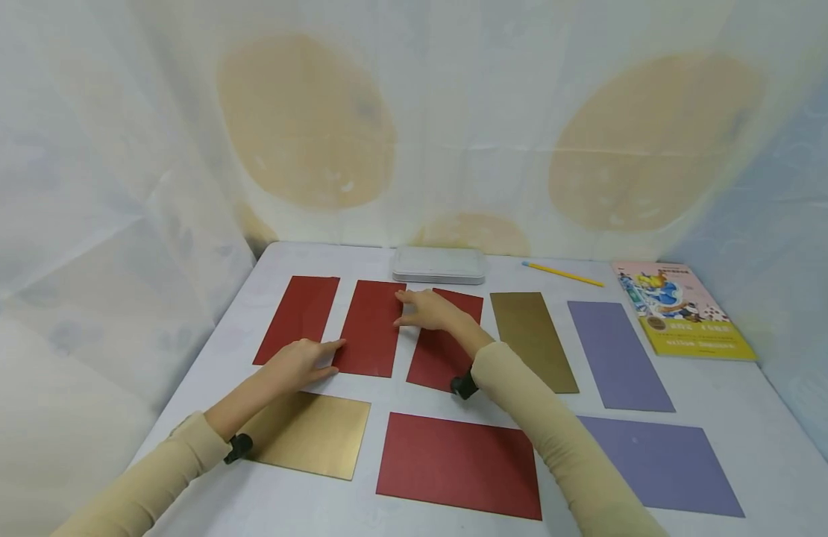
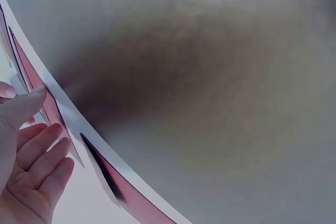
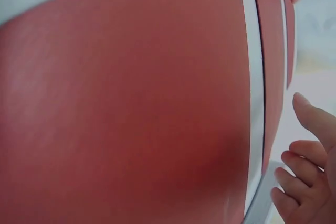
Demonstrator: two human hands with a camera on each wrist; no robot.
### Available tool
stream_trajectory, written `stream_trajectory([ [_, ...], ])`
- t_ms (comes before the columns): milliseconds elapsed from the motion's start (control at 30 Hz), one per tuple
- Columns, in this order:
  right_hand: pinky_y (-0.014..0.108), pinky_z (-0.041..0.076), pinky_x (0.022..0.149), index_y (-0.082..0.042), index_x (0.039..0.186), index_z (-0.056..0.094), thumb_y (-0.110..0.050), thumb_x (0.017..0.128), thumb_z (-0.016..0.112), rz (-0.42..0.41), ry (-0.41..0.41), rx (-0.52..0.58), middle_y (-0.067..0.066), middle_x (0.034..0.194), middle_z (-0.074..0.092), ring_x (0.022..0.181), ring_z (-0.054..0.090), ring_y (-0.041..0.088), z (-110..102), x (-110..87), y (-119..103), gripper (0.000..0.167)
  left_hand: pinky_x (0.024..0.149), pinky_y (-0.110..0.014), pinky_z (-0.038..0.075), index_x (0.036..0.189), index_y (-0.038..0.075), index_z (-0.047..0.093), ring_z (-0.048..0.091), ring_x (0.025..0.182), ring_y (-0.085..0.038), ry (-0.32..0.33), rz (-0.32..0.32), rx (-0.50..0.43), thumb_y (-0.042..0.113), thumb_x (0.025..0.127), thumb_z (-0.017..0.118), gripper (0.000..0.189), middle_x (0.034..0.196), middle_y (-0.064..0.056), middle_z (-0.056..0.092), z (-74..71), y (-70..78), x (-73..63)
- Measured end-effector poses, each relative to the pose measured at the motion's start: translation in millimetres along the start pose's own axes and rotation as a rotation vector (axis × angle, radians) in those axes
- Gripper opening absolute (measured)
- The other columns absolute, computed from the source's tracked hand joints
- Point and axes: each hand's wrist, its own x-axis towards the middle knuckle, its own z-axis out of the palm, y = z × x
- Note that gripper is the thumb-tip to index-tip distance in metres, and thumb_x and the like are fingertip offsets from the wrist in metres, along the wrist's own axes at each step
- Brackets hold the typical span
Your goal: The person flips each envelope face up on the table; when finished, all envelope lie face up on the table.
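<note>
Flat on the white table lies a red rectangular card [image 1: 365, 332], between another red card [image 1: 295, 321] and a third one [image 1: 436, 350]. My left hand [image 1: 295, 367] reaches to its near left corner, fingertips right at the edge. At its far right corner is my right hand [image 1: 426, 309], thumb and fingers spread, fingertips along the edge. Both hands have loosely extended fingers in the wrist views, and neither is wrapped around anything. The right forearm passes over part of the third red card.
Right of the red cards lie a bronze card [image 1: 531, 328] and a purple card [image 1: 618, 354]. Nearer are a gold card [image 1: 323, 436], a red card [image 1: 454, 466] and a purple card [image 1: 669, 462]. Behind are a pale flat case [image 1: 438, 263], a yellow pencil [image 1: 563, 274] and a book [image 1: 682, 309].
</note>
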Motion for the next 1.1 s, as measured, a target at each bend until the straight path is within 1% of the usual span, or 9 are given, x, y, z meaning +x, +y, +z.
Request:
stream_trajectory([
  [100,0.04,0.031,0.109,-0.006,0.147,0.04,-0.034,0.091,0.068,-0.01,0.022,0.015,0.009,0.149,0.041,0.138,0.035,0.026,-5,-9.0,4,0.069,0.048,-0.02,0.032,0.131,0.005,0.06,0.027,0.05,-0.004,0.023,0.046,-0.007,0.024,0.084,0.077,0.053,0.055,0.007,0.049,-1.0,0.7,1.8],
  [167,0.04,0.033,0.108,-0.005,0.146,0.041,-0.032,0.091,0.068,-0.026,0.036,0.013,0.011,0.147,0.043,0.135,0.039,0.027,-7,-16.5,9,0.067,0.051,-0.021,0.037,0.131,0.006,0.06,0.028,0.049,-0.005,0.04,0.091,-0.028,0.025,0.084,0.076,0.053,0.07,0.0,0.065,-1.6,3.1,3.7],
  [200,0.04,0.034,0.108,-0.005,0.146,0.041,-0.031,0.091,0.068,-0.03,0.042,0.009,0.011,0.147,0.043,0.134,0.04,0.027,-8,-20.5,12,0.066,0.054,-0.022,0.042,0.131,0.006,0.06,0.039,0.05,-0.005,0.05,0.118,-0.031,0.025,0.085,0.076,0.053,0.082,-0.004,0.07,-2.2,5.0,4.7],
  [300,0.04,0.035,0.106,-0.002,0.145,0.042,-0.029,0.092,0.068,-0.049,0.059,0.003,0.013,0.145,0.046,0.131,0.044,0.027,-11,-32.1,22,0.065,0.073,-0.029,0.053,0.132,0.006,0.06,0.067,0.081,-0.016,0.059,0.194,-0.044,0.026,0.086,0.075,0.052,0.12,-0.01,0.066,-2.2,11.0,9.3],
  [367,0.039,0.035,0.107,-0.001,0.144,0.042,-0.03,0.092,0.067,-0.046,0.067,-0.002,0.013,0.145,0.046,0.133,0.042,0.026,-13,-38.5,31,0.065,0.086,-0.036,0.052,0.133,0.007,0.059,0.062,0.112,-0.023,0.051,0.223,-0.054,0.028,0.087,0.073,0.052,0.132,-0.009,0.059,-2.2,17.0,13.8],
  [400,0.039,0.034,0.107,0.0,0.144,0.042,-0.03,0.092,0.067,-0.041,0.072,-0.005,0.013,0.145,0.046,0.134,0.041,0.026,-13,-41.4,35,0.066,0.09,-0.038,0.05,0.134,0.007,0.058,0.052,0.125,-0.024,0.044,0.233,-0.056,0.029,0.087,0.073,0.053,0.135,-0.008,0.057,-2.0,20.4,16.3],
  [467,0.04,0.034,0.107,0.0,0.144,0.042,-0.03,0.091,0.068,-0.029,0.083,0.003,0.014,0.145,0.045,0.134,0.04,0.027,-15,-46.3,44,0.066,0.093,-0.039,0.048,0.136,0.008,0.056,0.048,0.129,-0.025,0.028,0.249,-0.072,0.031,0.088,0.072,0.055,0.139,-0.007,0.054,-1.0,27.8,22.4],
  [800,0.044,0.034,0.107,0.001,0.143,0.044,-0.032,0.091,0.068,0.049,0.132,0.0,0.018,0.144,0.046,0.134,0.04,0.031,-18,-61.2,73,0.066,0.091,-0.039,0.05,0.143,0.008,0.047,0.043,0.133,-0.023,-0.027,0.364,-0.041,0.046,0.088,0.067,0.07,0.145,-0.007,0.047,13.2,70.1,62.8],
  [1100,0.044,0.037,0.105,0.004,0.141,0.046,-0.031,0.091,0.067,0.051,0.135,-0.05,0.02,0.141,0.048,0.13,0.045,0.033,-22,-71.2,83,0.064,0.095,-0.038,0.047,0.143,0.009,0.047,0.04,0.135,-0.023,-0.116,0.354,-0.009,0.052,0.085,0.068,0.076,0.147,-0.007,0.044,27.9,89.9,84.0],
])
